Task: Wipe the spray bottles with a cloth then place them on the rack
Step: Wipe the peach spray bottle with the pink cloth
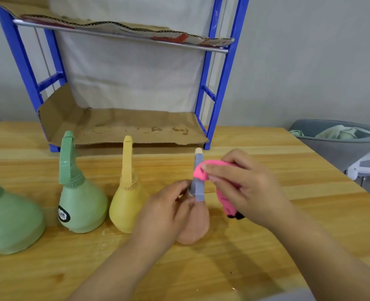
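We see 4 spray bottles standing on the wooden table (266, 257), in a row in front of the blue rack (221, 83). None of them is on the rack yet.

Our left hand (164, 211) grips the peach-pink bottle (194, 227) near its neck, fingers and thumb curled round it just under the grey-blue spray head (198, 183). The bottle stands upright, and its base seems to rest on the table. It is the rightmost of the 4.

Our right hand (245, 183) pinches the pink cloth (202, 169), with the fingertips pressing a fold of it against the right side of the spray head, near the top. The rest of the cloth hangs down under the palm, and a dark edge shows at its lower end.

Just left of the held bottle stands the yellow bottle (125, 205), partly hidden by our left hand. Left of that is the green bottle (82, 205) with a black oval label low on its side. A larger green bottle (8, 222) is cut off by the left edge of the view.

The rack has 2 shelves, each lined with brown cardboard (125, 127). The lower shelf sits at table level just behind the bottles. Beyond the table's right edge there is a grey chair (336, 148) with pale green fabric lying in it.
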Demonstrator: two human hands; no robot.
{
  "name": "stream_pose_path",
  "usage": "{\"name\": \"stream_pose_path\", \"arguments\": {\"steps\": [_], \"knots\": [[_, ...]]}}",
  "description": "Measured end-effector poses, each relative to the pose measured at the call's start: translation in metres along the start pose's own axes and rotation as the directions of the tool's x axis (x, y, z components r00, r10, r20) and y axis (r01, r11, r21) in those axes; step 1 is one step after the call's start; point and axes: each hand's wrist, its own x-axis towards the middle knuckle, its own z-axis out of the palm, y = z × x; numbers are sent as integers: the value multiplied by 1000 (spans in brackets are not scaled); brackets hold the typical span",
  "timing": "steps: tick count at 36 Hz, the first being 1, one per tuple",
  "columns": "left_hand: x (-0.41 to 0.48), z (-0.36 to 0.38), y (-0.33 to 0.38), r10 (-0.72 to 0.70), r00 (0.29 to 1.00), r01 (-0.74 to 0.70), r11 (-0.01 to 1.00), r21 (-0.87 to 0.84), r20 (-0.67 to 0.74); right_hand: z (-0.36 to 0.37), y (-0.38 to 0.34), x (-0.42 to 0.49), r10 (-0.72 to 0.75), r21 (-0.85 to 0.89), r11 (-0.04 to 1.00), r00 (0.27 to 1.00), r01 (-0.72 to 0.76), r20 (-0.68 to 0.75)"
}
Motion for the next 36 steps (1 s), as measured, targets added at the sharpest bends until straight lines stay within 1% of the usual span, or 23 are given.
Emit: {"name": "stream_pose_path", "arguments": {"steps": [2, 7, 10, 13, 15, 17, 20, 23, 28, 33, 36], "knots": [[0, 0, -1, 18, 1000, -18, 1000, 12, 13, 0, 4, 11, 18, -34, 999, 1000, -18, -9], [0, 1, -4, 53, 998, -54, 998, 22, 23, 3, 13, 23, 61, -45, 997, 998, -61, 14], [0, 2, -5, 57, 998, -57, 998, 5, 9, 1, 10, 15, 20, -18, 1000, 999, -20, 38], [0, 2, -5, 65, 998, -65, 998, 3, 2, -2, 1, -3, -63, 44, 997, 994, 59, 94], [0, 1, -5, 72, 997, -72, 997, 4, 10, -3, -5, -14, -115, 38, 993, 984, 111, 137], [1, 0, -3, 80, 997, -80, 997, 9, 19, -3, -6, -17, -119, 6, 993, 983, 119, 142], [2, 0, -2, 68, 997, -68, 997, 27, 20, -3, 0, -6, -32, -49, 998, 997, 36, 70], [1, -1, 0, 40, 999, -41, 999, 36, 37, -1, 8, 6, 113, -83, 990, 994, -112, 5], [0, -5, 2, -21, 999, 20, 1000, 15, 49, 1, 12, 4, 341, 40, 940, 939, -340, -37], [-2, -7, 9, -24, 996, 25, 1000, -17, 83, -2, 4, -19, 472, 117, 877, 881, -466, -35], [-3, -7, 15, -18, 999, 19, 999, -40, 38, -2, 1, -36, 550, 201, 823, 834, -531, -48]]}}
